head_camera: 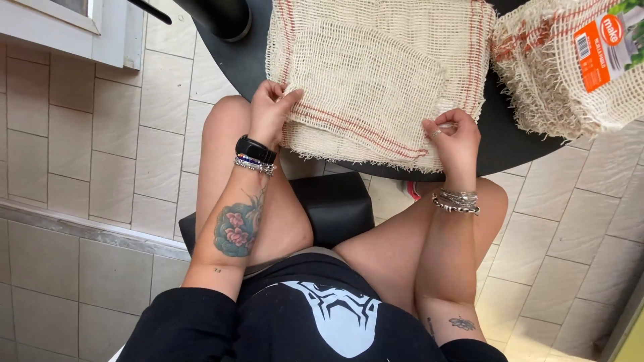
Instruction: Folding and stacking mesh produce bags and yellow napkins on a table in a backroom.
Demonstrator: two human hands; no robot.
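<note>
A cream open-weave cloth (376,74) with red stripes lies folded on a round black table (516,134), its frayed near edge hanging over the rim. My left hand (270,110) pinches the cloth's left near corner. My right hand (455,137) grips the right near corner, fingers curled on the fabric. Both wrists carry bracelets, and the left one also has a black watch. I sit on a black stool (335,204) with my knees under the table edge.
A stack of similar frayed cloths (557,74) wrapped with an orange and grey paper label (614,47) lies at the table's right. A black cylindrical object (221,17) stands at the table's far left. Beige tiled floor (134,134) surrounds the seat, with a white frame (67,30) top left.
</note>
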